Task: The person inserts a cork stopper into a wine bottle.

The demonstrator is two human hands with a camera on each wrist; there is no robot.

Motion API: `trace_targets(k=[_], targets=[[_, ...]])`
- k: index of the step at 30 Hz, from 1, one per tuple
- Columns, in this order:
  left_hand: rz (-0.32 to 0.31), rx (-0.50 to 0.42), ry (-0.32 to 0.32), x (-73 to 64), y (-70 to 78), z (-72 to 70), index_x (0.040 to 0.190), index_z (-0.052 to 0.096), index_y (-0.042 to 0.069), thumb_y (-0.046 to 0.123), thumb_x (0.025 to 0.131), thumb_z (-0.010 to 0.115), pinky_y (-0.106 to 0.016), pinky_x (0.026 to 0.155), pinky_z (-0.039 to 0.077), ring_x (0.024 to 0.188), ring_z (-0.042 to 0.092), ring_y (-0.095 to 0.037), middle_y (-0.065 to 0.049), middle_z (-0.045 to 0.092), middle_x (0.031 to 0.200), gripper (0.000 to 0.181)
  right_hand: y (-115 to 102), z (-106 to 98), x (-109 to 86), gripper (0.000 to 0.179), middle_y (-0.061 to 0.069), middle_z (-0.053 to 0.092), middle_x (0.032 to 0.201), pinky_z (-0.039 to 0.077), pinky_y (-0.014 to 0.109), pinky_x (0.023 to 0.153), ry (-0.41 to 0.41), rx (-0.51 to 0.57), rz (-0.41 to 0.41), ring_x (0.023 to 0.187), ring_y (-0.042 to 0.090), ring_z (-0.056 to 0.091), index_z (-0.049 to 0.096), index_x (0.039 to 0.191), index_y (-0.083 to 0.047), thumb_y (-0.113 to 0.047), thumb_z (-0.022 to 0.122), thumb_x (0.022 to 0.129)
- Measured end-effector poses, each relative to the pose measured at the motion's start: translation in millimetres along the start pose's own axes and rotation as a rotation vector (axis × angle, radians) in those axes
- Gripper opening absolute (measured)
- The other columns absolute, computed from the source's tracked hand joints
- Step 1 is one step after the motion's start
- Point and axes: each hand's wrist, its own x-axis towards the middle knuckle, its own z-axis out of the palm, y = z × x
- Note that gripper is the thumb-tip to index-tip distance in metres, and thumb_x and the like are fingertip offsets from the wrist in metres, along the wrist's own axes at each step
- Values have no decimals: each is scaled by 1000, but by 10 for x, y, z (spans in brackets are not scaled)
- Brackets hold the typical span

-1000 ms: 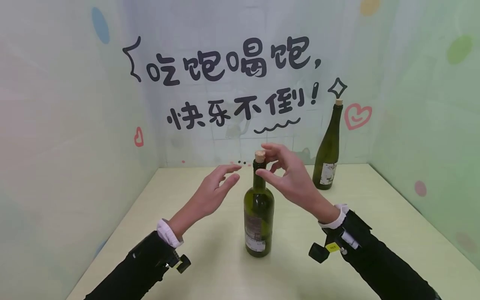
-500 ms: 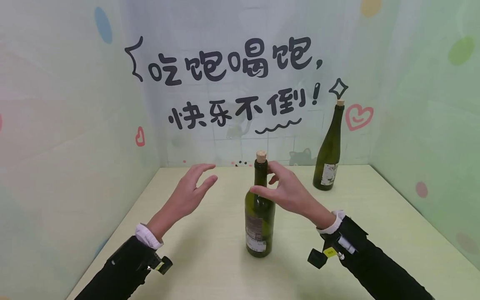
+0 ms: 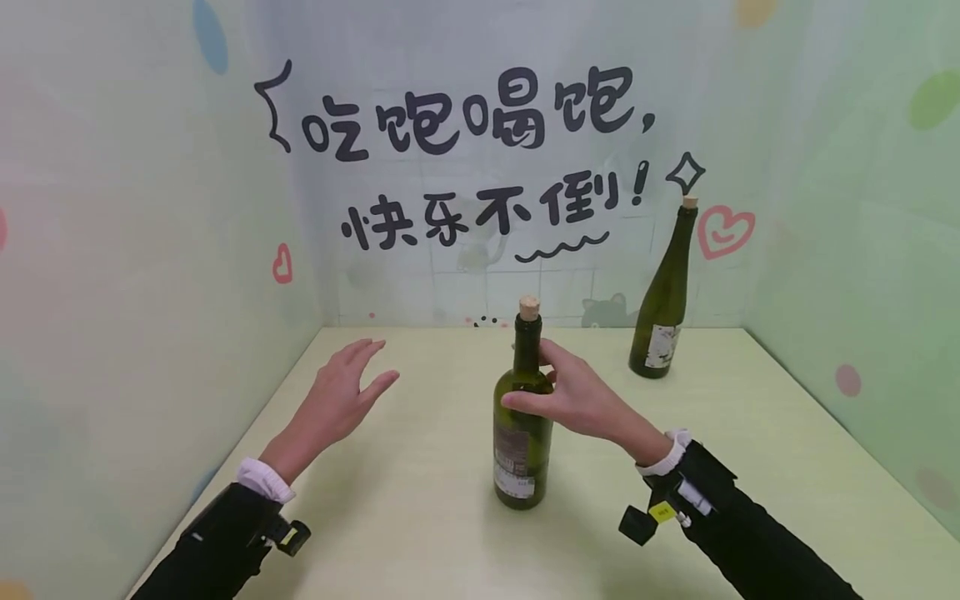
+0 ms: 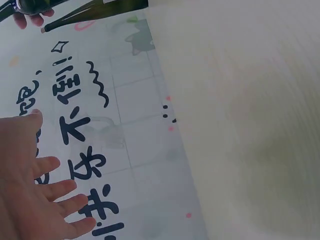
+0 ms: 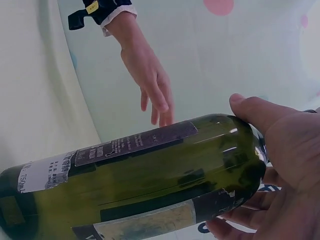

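Note:
A dark green wine bottle (image 3: 517, 450) with a cork (image 3: 529, 307) in its mouth stands upright mid-table. My right hand (image 3: 588, 398) is around its neck and shoulder, thumb across the front and fingers reaching behind. In the right wrist view the bottle (image 5: 145, 175) fills the lower part, its labels showing, with the right hand (image 5: 285, 165) at the shoulder end; how firmly it holds is unclear. My left hand (image 3: 330, 400) hovers over the left part of the table, spread and holding nothing. The left wrist view shows this hand (image 4: 35, 190) with fingers apart.
A second, slimmer corked bottle (image 3: 662, 308) stands at the back right, near the rear wall. Pale patterned walls with dark lettering (image 3: 480, 125) enclose the light table (image 3: 420, 517) at the back and sides.
My left hand has moved away to the left and slightly down. My right hand has slid down from beside the cork to the bottle's shoulder. Both bottles stay in place.

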Motion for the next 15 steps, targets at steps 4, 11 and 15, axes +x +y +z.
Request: trace_targets(k=[4,11,15], targets=[[-32,31,-20,-28,-165,13,147,40,3,54,95,46,-64,104,19,135,30,-42,-23,34,148,73,49,5,-5,68,4,58,121,52,41,80,-21,22,6,102,26,60,50,133,-12,-47,73,79],[-64,97,-26,-78,-436,49,147,38,1,45,96,51,-64,103,21,135,29,-43,-25,31,149,69,110,-22,-22,64,6,60,120,48,49,87,-49,26,30,105,27,59,52,134,-10,-48,67,84],[-72,132,-33,-130,-548,87,147,39,-1,43,96,53,-65,101,22,134,29,-44,-26,31,149,69,163,-68,-40,62,7,60,120,48,49,87,-47,21,36,104,27,59,52,134,-11,-47,66,86]])
